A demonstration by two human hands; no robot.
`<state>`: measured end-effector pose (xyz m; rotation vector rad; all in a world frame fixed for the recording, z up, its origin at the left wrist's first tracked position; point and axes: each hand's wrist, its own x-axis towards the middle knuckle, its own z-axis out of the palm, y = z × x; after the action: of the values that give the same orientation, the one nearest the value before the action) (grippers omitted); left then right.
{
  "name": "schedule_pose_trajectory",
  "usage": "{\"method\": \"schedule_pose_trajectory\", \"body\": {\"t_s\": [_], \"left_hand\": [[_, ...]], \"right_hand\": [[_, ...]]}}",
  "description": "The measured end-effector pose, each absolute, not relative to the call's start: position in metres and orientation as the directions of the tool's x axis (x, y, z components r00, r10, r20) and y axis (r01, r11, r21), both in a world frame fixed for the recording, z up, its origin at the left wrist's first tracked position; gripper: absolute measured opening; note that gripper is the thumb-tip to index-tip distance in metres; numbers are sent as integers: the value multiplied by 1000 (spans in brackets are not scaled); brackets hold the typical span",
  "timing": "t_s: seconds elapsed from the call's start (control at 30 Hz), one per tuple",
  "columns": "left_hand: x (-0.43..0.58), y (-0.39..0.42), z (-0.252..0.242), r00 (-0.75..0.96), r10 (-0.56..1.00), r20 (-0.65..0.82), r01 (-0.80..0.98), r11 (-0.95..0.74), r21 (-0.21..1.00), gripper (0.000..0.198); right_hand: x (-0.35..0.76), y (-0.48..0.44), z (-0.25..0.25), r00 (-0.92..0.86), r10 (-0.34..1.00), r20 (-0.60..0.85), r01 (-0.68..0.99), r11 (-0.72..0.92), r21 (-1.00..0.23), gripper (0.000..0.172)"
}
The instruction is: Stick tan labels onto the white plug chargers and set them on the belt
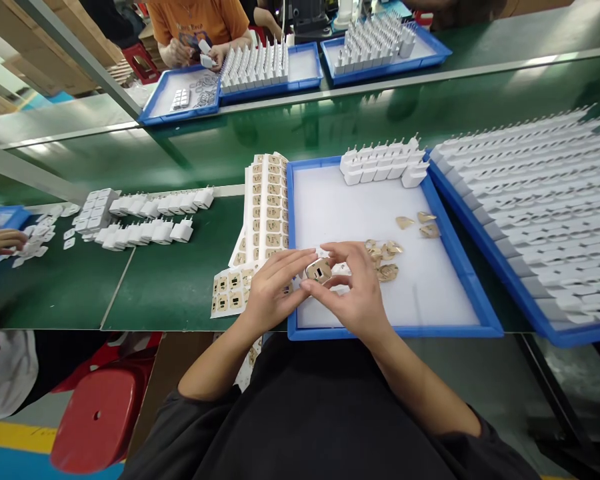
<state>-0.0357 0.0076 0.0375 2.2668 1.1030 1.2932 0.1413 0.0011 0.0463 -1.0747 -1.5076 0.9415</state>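
Note:
My left hand (pixel 274 285) and my right hand (pixel 354 288) meet over the near edge of a blue tray (pixel 460 267). Together they pinch a small white charger plug (pixel 319 270) with a gold sticker on its face. Peeled gold sticker scraps (pixel 386 260) lie on the tray's white liner just right of my hands. A short row of white charger plugs (pixel 383 165) stands at the tray's far end. Sheets of gold stickers (pixel 266 207) lie left of the tray, partly under my left hand.
A second blue tray (pixel 535 200) packed with white plugs sits to the right. More plugs (pixel 145 217) lie on the green table at left, where another person's hand (pixel 0 241) reaches. Across the belt a person in orange (pixel 195 27) works beside blue trays. A red stool (pixel 97 413) stands below left.

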Motion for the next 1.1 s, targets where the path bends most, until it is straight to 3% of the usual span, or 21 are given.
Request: {"method": "schedule_pose_trajectory", "body": {"t_s": [0.13, 0.23, 0.37, 0.6, 0.9, 1.1], "left_hand": [[-39, 7, 36, 232, 800, 554, 386, -598, 702, 50], [-40, 7, 36, 229, 776, 588, 346, -629, 696, 50], [-38, 7, 35, 223, 753, 619, 330, -656, 679, 49], [-36, 7, 31, 229, 690, 687, 315, -720, 618, 55], [-26, 8, 34, 242, 567, 788, 442, -787, 431, 50], [-23, 5, 35, 236, 573, 784, 475, -772, 422, 48]], "right_hand": [[144, 1, 42, -236, 956, 175, -94, 157, -983, 44], [144, -1, 42, -272, 944, 184, -204, 130, -970, 42], [141, -4, 42, -251, 945, 208, -219, 154, -963, 48], [140, 1, 35, -177, 956, 235, -325, 169, -931, 23], [132, 1, 38, -109, 955, 277, -328, 228, -917, 19], [128, 3, 39, -30, 942, 335, -260, 316, -912, 16]]}}
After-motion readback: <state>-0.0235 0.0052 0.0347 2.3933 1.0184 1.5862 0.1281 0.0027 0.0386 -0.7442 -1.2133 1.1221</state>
